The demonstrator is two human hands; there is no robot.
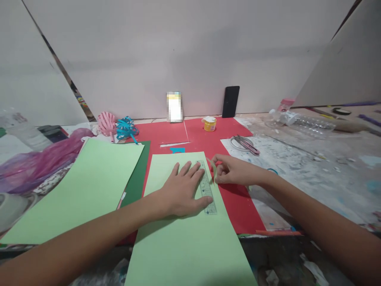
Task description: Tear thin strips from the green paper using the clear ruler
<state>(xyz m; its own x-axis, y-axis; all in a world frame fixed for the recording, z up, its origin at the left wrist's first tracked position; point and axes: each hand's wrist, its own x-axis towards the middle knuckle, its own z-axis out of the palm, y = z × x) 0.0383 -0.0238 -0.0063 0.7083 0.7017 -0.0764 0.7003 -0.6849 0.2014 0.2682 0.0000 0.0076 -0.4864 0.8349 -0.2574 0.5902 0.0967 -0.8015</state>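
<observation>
Spread flat, my left hand [184, 190] presses a clear plastic ruler [210, 207] onto a light green paper sheet [190, 250]. The ruler lies lengthwise near the sheet's right edge, with my thumb and fingertips on it. My right hand [230, 169] is closed in a pinch on a thin light green paper strip [214, 174], just beside that edge. Where the strip meets the sheet I cannot make out. Beneath the sheet is red paper [241, 206], and the sheet's near end hangs over the table edge.
To the left, another light green sheet [89, 186] overlaps dark green paper [139, 182]. Scissors [245, 145] lie right of a yellow tub [210, 125]. Two phones, one lit [174, 107] and one black [231, 102], lean on the wall. A plastic bottle [306, 121] lies at right.
</observation>
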